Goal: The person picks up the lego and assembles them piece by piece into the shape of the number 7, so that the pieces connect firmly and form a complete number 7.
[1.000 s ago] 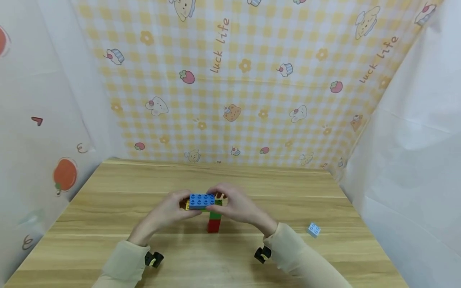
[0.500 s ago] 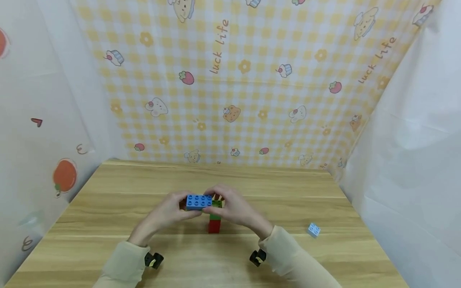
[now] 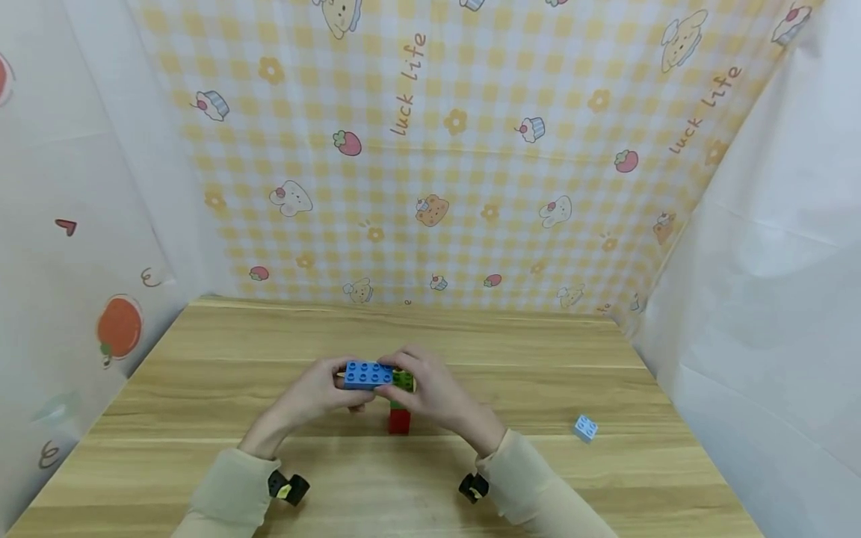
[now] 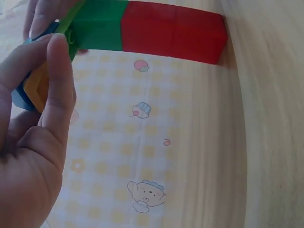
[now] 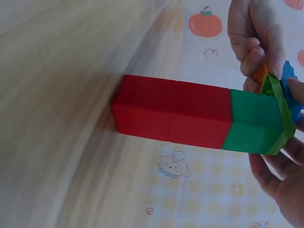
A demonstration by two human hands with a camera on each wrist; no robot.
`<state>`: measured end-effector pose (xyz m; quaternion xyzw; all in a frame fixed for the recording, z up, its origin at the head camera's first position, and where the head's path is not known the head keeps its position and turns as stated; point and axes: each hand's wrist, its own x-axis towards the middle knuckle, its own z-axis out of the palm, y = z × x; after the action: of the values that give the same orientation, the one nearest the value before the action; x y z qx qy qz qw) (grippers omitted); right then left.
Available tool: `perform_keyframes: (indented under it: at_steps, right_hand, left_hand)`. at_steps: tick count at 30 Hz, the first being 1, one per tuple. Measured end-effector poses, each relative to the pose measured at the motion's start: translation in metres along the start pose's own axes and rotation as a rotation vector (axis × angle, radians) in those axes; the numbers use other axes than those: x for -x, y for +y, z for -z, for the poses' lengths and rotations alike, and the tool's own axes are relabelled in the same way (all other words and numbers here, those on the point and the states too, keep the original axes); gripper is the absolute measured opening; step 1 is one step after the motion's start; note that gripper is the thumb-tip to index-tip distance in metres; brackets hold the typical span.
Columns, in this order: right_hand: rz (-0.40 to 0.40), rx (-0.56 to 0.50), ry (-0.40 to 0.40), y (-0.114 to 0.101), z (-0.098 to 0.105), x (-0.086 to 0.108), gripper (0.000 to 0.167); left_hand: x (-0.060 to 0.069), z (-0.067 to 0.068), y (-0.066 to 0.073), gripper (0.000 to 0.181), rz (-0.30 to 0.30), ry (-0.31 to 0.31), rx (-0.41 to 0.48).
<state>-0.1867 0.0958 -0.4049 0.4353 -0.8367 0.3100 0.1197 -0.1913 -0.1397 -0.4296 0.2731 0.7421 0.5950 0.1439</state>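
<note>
A blue eight-stud building brick (image 3: 368,375) lies at the top of a small tower, its studs facing up. My left hand (image 3: 316,392) grips its left end, along with a yellow-orange brick (image 4: 37,90) underneath. On the blue brick's right end, the thumb and fingers of my right hand (image 3: 433,392) pinch it. Below, the tower has a light green piece (image 3: 403,379), a green brick (image 5: 254,118) and red bricks (image 5: 173,111) standing on the table. In the right wrist view the blue brick looks tilted against the light green piece; whether it is pressed down, I cannot tell.
A light blue four-stud brick (image 3: 586,429) lies alone on the wooden table (image 3: 538,344), to the right of the tower. A checked cloth (image 3: 471,172) hangs behind the table, with white sheets at both sides.
The blue brick has shifted slightly left, uncovering more of the light green piece. My right hand moved left with it, while the left hand stayed nearly in place.
</note>
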Motion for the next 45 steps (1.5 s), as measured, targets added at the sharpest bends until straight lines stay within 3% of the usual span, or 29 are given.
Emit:
perform_keyframes:
  at_steps: [5, 17, 23, 27, 34, 45]
  right_hand:
    - [-0.025, -0.04, -0.01, 0.002, -0.006, 0.004, 0.045]
    - [0.044, -0.112, 0.042, 0.012, -0.017, 0.011, 0.053]
    - [0.052, -0.132, 0.06, 0.013, -0.019, 0.011, 0.052]
    - [0.045, -0.145, 0.058, 0.014, -0.019, 0.01, 0.051]
    - [0.041, -0.174, 0.05, 0.015, -0.02, 0.011, 0.051]
    - [0.063, -0.191, 0.028, 0.015, -0.02, 0.013, 0.047]
  left_hand:
    - [0.001, -0.001, 0.003, 0.049, 0.053, 0.001, 0.057]
    - [0.001, 0.003, 0.004, 0.054, 0.109, -0.031, 0.131]
    - [0.001, 0.005, 0.008, 0.042, 0.066, -0.097, 0.254]
    - [0.001, 0.005, 0.01, 0.045, 0.069, -0.087, 0.33]
    - [0.001, 0.003, 0.013, 0.044, 0.093, -0.072, 0.335]
    - [0.002, 0.003, 0.013, 0.043, 0.076, -0.102, 0.361]
